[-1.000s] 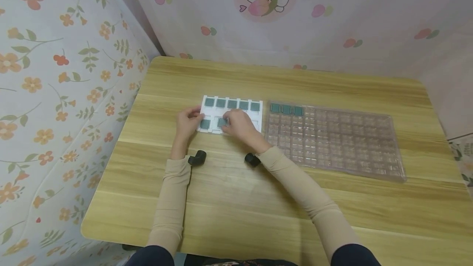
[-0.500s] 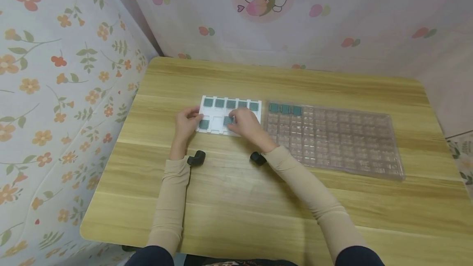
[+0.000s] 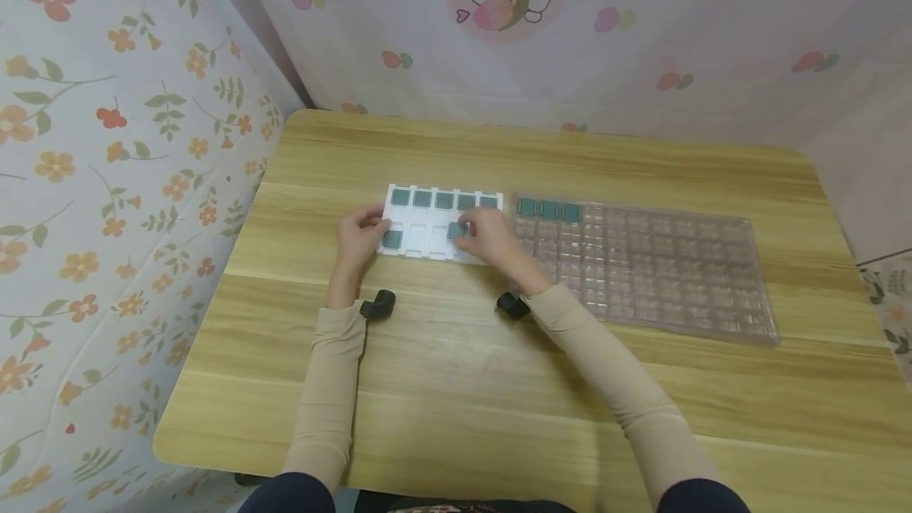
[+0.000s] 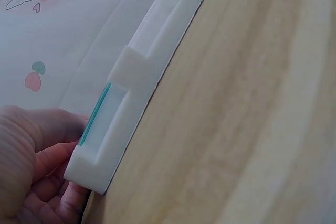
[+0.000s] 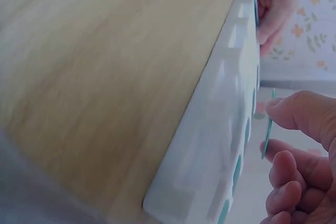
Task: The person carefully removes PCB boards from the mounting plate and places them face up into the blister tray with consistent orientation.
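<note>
A white tray (image 3: 429, 240) with shallow slots lies on the table. My left hand (image 3: 359, 240) grips its left end, thumb at the top corner and fingers against the end in the left wrist view. Between right thumb and forefinger my right hand (image 3: 496, 244) pinches a small green square circuit board (image 5: 269, 127), edge-on and apart from the tray in the right wrist view. Seen from the head, this board overlaps the tray's front row. Several like boards fill the back row; one more board (image 3: 393, 240) sits in the front left slot. The right hand covers the front right slots.
A clear plastic tray (image 3: 677, 279) with many pockets lies right of the white one. Three green boards (image 3: 549, 210) occupy its back left pockets. The wooden table (image 3: 442, 386) has patterned curtains behind it and at its left. Black wrist cameras (image 3: 379, 305) sit at both wrists.
The right hand has moved rightward along the white tray's front row, carrying the pinched circuit board. The left hand keeps its grip on the tray's left end.
</note>
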`<state>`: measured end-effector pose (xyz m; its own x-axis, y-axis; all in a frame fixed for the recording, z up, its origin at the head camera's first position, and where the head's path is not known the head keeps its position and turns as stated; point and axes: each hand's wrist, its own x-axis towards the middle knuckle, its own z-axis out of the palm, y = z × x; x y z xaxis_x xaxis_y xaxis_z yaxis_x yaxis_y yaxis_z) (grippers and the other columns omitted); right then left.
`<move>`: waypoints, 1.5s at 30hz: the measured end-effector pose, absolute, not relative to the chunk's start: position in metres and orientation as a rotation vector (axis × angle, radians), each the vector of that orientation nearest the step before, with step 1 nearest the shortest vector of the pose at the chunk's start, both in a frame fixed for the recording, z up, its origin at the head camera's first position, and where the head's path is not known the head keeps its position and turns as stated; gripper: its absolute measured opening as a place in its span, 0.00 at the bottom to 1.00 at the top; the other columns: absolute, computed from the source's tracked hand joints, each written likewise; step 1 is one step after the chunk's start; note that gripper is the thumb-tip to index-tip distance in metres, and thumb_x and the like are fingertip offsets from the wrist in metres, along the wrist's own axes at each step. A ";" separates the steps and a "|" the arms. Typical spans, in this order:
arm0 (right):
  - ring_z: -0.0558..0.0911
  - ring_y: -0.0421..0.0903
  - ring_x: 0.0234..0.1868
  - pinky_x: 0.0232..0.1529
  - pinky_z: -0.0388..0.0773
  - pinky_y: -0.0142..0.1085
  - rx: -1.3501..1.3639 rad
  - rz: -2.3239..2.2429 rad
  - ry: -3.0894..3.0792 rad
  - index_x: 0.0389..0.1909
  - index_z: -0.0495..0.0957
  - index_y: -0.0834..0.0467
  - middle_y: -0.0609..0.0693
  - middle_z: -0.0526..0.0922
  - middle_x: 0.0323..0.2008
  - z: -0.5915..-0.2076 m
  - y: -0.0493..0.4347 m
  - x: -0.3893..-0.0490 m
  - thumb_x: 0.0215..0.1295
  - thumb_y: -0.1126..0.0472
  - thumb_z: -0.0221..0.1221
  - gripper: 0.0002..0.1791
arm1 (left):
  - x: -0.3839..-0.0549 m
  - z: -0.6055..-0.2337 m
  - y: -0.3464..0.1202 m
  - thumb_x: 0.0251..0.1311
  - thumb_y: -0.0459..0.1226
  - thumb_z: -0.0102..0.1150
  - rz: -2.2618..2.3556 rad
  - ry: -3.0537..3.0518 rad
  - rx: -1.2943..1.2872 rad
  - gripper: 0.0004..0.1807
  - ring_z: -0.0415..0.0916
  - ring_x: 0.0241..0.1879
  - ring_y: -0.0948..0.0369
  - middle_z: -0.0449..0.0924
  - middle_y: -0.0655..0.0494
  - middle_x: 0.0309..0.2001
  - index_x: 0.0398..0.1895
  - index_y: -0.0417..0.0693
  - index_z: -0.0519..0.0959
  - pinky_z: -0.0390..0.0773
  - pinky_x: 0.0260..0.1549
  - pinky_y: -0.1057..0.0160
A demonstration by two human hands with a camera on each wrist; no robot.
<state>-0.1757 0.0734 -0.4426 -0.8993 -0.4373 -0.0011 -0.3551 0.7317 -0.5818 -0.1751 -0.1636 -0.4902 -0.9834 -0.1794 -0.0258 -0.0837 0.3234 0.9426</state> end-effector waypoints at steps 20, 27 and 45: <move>0.65 0.42 0.18 0.21 0.63 0.32 -0.588 -0.934 2.831 0.45 0.79 0.69 0.52 0.73 0.19 -0.437 0.109 -0.178 0.57 0.64 0.63 0.17 | -0.175 -0.489 -0.164 0.55 0.27 0.60 -1.787 -2.492 0.273 0.17 0.74 0.38 0.56 0.78 0.38 0.40 0.49 0.32 0.78 0.74 0.37 0.71; 0.69 0.44 0.19 0.21 0.66 0.33 -0.540 -0.939 2.806 0.46 0.78 0.69 0.54 0.75 0.22 -0.435 0.119 -0.178 0.56 0.65 0.62 0.18 | -0.175 -0.489 -0.164 0.54 0.27 0.60 -1.779 -2.489 0.277 0.16 0.74 0.38 0.56 0.79 0.38 0.40 0.48 0.32 0.78 0.74 0.36 0.71; 0.72 0.48 0.24 0.27 0.70 0.38 -0.533 -0.894 2.838 0.45 0.77 0.71 0.58 0.78 0.25 -0.431 0.156 -0.185 0.56 0.67 0.63 0.17 | -0.175 -0.491 -0.164 0.54 0.28 0.60 -1.760 -2.491 0.262 0.16 0.74 0.37 0.56 0.79 0.39 0.39 0.48 0.33 0.79 0.73 0.36 0.72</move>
<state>-0.1850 0.1556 -0.4312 -0.9309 -0.3653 -0.0074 -0.2950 0.7635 -0.5745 -0.1749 -0.1645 -0.4909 -0.9822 -0.1850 -0.0334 -0.0932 0.3255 0.9409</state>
